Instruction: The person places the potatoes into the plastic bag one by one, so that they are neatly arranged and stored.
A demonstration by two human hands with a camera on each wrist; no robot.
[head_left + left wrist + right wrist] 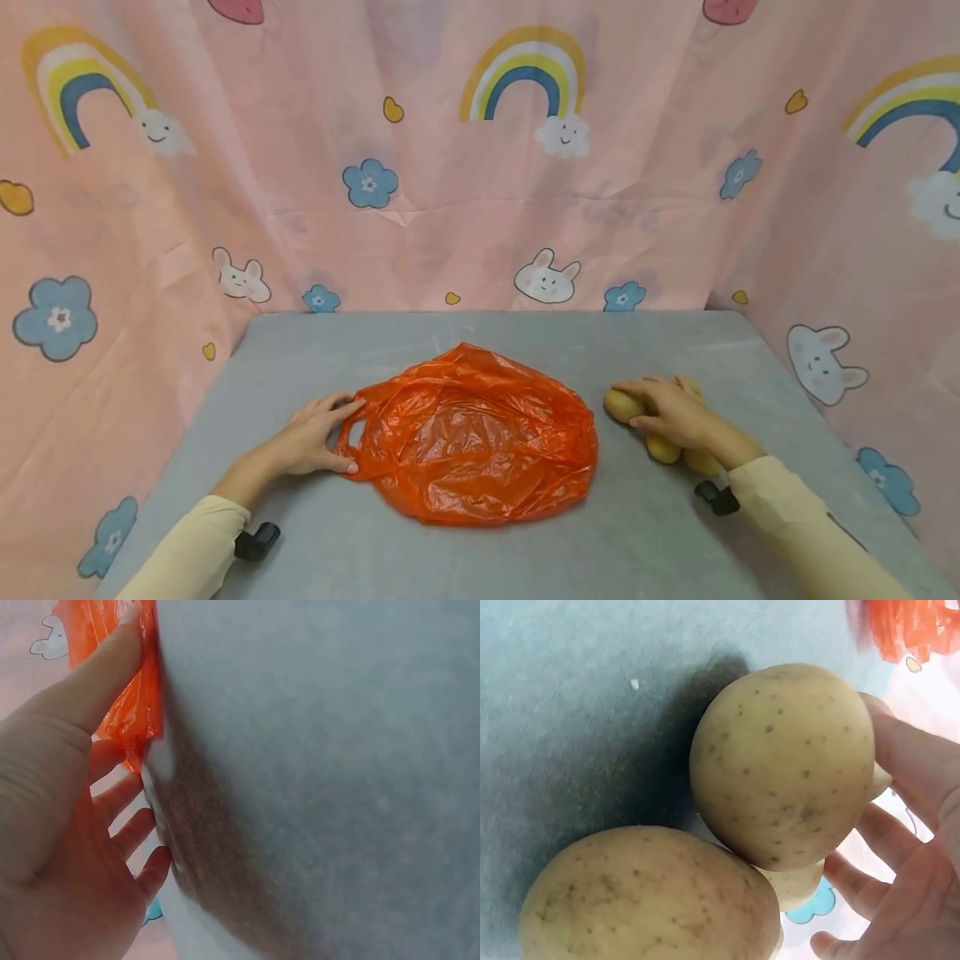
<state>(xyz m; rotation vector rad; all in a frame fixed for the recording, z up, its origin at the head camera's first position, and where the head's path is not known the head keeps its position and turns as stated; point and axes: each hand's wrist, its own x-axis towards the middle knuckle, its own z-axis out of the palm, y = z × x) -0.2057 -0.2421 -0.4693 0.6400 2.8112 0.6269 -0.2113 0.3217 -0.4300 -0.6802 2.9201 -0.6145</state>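
A thin orange plastic bag point(480, 442) lies spread out in the middle of the grey table. At its handle end is my left hand point(318, 437), thumb and fingers apart and touching the handle loops; the left wrist view shows the thumb along the orange plastic point(139, 705). My right hand point(667, 412) reaches over several potatoes to the right of the bag. Its thumb and forefinger lie around the leftmost potato point(621, 406). Two more potatoes, a round one point(784, 769) and a longer one point(652, 900), sit close to the right wrist camera. The palm partly hides the group.
The grey table point(420, 558) reaches back to a pink curtain point(450, 225) printed with rainbows, flowers and rabbits, which also hangs along both sides. A black wrist device point(257, 542) is on the left forearm, and another black device point(717, 497) is on the right.
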